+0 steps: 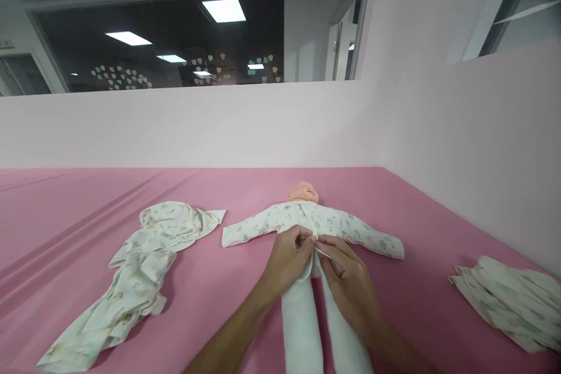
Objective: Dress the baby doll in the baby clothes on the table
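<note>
A baby doll (303, 191) lies on its back on the pink sheet, head away from me. It wears a white printed baby shirt (256, 224) with both sleeves spread out, and white trousers (302, 327) cover its legs. At the doll's middle, my left hand (290, 254) pinches the front edge of the shirt. Close against it, my right hand (346, 269) pinches the same edge, fingertips nearly touching the left ones. Whatever fastening lies between the fingers is too small to make out.
Crumpled printed baby clothes (144, 263) lie to the left on the pink sheet (210, 304). A folded stack of printed cloth (511, 298) sits at the right. A white wall (188, 128) with a window above bounds the far side, and another wall stands at right.
</note>
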A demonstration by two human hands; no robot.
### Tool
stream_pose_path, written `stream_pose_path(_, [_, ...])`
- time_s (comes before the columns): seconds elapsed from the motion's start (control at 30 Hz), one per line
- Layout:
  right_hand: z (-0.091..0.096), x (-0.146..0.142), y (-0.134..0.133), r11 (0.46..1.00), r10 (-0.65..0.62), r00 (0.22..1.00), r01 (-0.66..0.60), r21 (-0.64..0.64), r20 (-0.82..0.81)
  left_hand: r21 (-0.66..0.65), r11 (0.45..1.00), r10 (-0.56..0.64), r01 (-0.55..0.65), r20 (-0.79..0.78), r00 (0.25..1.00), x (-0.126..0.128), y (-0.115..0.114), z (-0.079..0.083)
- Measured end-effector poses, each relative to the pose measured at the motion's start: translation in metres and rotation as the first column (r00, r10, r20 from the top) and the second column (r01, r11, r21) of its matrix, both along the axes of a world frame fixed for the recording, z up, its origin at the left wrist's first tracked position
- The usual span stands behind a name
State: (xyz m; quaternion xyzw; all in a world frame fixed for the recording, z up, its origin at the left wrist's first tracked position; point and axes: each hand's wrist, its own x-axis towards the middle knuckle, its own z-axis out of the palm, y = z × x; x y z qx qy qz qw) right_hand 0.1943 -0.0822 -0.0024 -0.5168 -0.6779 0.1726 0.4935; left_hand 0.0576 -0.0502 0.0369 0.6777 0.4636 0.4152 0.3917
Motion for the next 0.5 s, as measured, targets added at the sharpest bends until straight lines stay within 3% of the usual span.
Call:
stream_pose_path(0.27, [-0.0014,0.0,0.0016,0.997,-0.053,0.998,0.054,-0.05,0.021,0.095,0.994,0.069,-0.059,-0.109,0.992,0.0035,-0.0003,-0.0049])
stream_pose_path(0.5, [-0.0057,-0.0001,0.0027,0.997,-0.068,0.994,0.07,-0.02,0.083,-0.047,0.999,0.029,-0.026,0.062,0.998,0.0028,0.0052,-0.0036])
